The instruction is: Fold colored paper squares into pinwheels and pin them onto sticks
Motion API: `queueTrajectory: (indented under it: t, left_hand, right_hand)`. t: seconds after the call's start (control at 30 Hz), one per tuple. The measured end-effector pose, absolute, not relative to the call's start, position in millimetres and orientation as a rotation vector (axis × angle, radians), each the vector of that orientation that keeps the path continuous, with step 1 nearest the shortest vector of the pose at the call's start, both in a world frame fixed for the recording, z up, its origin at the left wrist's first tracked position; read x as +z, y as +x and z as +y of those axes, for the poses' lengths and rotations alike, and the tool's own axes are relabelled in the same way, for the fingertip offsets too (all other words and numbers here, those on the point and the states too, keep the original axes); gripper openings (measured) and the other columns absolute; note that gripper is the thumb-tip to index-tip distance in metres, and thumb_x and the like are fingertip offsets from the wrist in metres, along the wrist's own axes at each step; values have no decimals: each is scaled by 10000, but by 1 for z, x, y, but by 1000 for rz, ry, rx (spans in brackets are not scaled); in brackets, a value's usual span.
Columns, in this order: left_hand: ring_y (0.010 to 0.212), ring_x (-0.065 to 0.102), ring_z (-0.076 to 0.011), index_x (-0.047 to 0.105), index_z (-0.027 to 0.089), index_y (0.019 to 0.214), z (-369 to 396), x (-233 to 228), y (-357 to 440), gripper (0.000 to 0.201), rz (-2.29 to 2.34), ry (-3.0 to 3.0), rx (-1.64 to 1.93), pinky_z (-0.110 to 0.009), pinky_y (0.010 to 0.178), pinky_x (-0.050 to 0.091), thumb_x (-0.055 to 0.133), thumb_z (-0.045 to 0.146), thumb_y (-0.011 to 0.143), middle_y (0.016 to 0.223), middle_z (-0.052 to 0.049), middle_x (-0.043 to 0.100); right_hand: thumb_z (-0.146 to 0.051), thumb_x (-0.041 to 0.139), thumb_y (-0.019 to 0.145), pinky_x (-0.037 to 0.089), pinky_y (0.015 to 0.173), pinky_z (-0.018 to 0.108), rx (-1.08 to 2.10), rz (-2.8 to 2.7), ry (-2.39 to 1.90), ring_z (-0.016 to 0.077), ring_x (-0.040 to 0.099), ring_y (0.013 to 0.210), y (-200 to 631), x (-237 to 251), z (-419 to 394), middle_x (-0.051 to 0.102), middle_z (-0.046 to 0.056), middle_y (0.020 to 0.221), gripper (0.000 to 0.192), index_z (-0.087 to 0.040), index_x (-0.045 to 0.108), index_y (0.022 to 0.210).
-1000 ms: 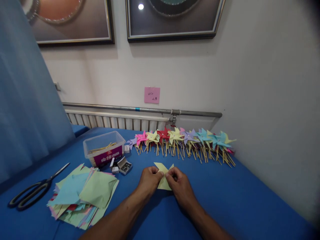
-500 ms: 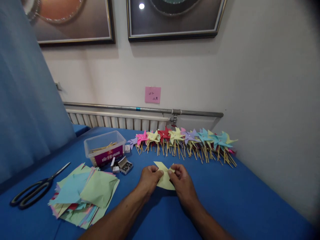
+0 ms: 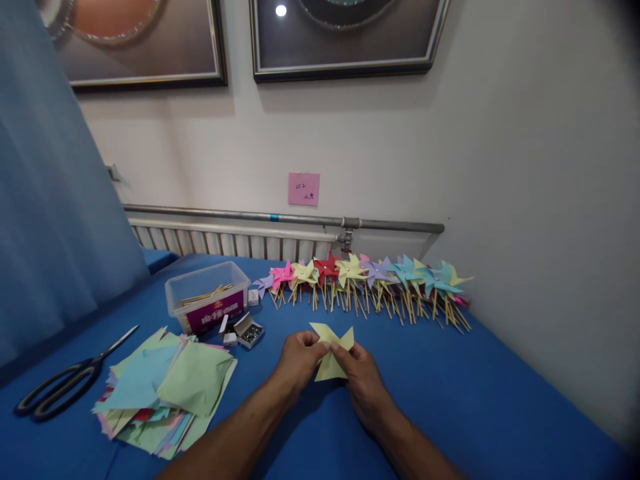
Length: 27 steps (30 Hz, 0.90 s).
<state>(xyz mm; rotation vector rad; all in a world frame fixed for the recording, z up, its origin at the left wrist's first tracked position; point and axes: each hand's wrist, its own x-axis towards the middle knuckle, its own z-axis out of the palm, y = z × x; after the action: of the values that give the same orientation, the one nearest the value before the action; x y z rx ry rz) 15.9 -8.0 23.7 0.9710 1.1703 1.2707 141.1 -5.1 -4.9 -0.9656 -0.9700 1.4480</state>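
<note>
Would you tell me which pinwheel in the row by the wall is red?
The red pinwheel stands left of the row's middle, between a yellow pinwheel and another yellow one.

Even, soft indoor light fills the scene, a lamp glares as a white dot in the far picture glass [image 3: 281, 10], shadows under the arms on the surface [image 3: 500, 400] are faint, and the right corners darken and blur, edges bending.
</note>
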Motion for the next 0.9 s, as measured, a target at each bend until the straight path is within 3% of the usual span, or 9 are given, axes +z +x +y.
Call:
queueTrajectory:
  t: [0.17, 0.53, 0.9]
  left_hand:
    - [453, 428, -86, 541, 158, 581, -10, 31, 12, 327, 1094, 910, 1271, -229, 478, 340, 713, 436, 587, 492, 29, 512]
    - [430, 415, -78, 598, 146, 608, -2, 19, 13, 294, 1254, 1005, 1292, -218, 455, 311, 768, 380, 558, 489, 32, 533]
    - [426, 405, -82, 590, 154, 602, 1, 12, 13, 315, 1245, 995, 1290, -220, 448, 304, 767, 411, 556, 470, 34, 515]
  right_hand:
    - [-477, 819, 660, 533, 696, 340, 1427, -964, -973, 261, 708, 783, 144, -5, -3, 769, 73, 839, 467, -151, 700, 972]
    - [-473, 806, 679, 509, 622, 312, 1442, -985, -971, 245, 701, 722, 144, -6, -4, 766, 73, 819, 455, -147, 703, 981]
    - [-479, 815, 664, 524, 679, 337, 1452, -987, -953, 246, 699, 733, 144, -8, -2, 763, 74, 811, 470, -145, 710, 977]
